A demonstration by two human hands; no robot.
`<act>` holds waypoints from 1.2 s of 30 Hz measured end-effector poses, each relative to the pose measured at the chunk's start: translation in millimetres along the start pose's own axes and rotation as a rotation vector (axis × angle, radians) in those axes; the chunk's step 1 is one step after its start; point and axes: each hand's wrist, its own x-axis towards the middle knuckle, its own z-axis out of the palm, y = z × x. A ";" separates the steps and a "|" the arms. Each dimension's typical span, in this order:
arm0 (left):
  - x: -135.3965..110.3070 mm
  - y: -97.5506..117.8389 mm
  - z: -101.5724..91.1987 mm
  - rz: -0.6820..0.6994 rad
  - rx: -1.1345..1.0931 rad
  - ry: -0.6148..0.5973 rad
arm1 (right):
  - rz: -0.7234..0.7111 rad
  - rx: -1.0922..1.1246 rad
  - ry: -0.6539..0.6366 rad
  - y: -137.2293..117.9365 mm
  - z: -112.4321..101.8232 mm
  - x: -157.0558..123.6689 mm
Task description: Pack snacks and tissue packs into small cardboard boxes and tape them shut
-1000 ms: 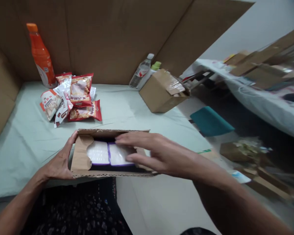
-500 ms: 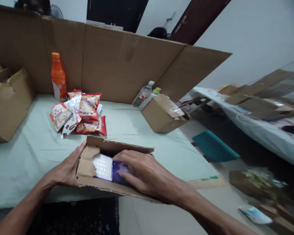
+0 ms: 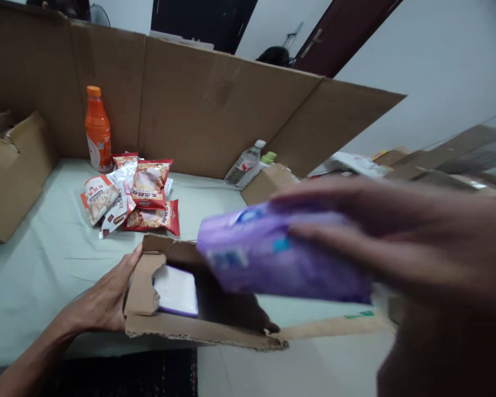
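My right hand, blurred by motion, grips a purple tissue pack by its right part and holds it above the open end of a cardboard box. My left hand clasps the left end of this box near the table's front edge. Inside, beside the torn left flap, lies a white-topped item with purple edges. The right part of the box interior looks dark and is partly covered by the pack.
Several snack packets lie heaped near an upright orange bottle. A clear bottle leans at the back beside a small carton. At far left stands a larger cardboard box. A tall cardboard screen borders the table's back.
My right hand has lifted the purple tissue pack out of the box, up and to the right, toward the camera. My left hand keeps its hold on the box.
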 end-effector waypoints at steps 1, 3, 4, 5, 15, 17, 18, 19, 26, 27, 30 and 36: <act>-3.7 -3.0 -1.7 -0.011 0.006 0.006 | 0.060 -0.008 0.140 11.8 -5.7 11.6; -10.7 -9.6 -3.7 -0.029 0.029 0.013 | 0.135 -0.065 0.267 39.2 -0.2 43.7; -13.8 -12.6 -3.8 -0.034 0.042 0.014 | 0.158 -0.126 0.225 54.4 10.9 62.9; -16.4 -15.3 -3.3 -0.037 0.052 0.016 | 0.189 -0.210 0.143 69.8 26.7 83.1; -19.5 -23.4 10.5 -0.093 0.072 0.051 | 0.214 -0.344 -0.290 152.3 202.8 189.4; -18.3 -24.3 10.9 -0.115 0.022 0.057 | 0.213 -0.341 -0.283 158.9 204.4 186.8; -17.3 -25.0 11.1 -0.116 -0.012 0.053 | 0.217 -0.342 -0.277 162.9 200.4 184.2; -15.9 -25.9 11.4 -0.109 -0.047 0.051 | 0.221 -0.345 -0.273 167.2 194.5 181.2; -6.2 -31.4 18.3 -0.042 -0.157 0.082 | 0.310 -0.368 -0.338 183.8 173.3 157.4; -6.1 -31.0 19.1 -0.042 -0.156 0.090 | 0.317 -0.365 -0.346 183.8 177.4 155.7; -6.4 -28.4 20.6 -0.037 -0.129 0.111 | 0.310 -0.360 -0.352 184.5 189.8 155.0; -2.9 -26.5 18.9 -0.045 -0.156 0.118 | 0.289 -0.345 -0.359 189.3 195.2 159.4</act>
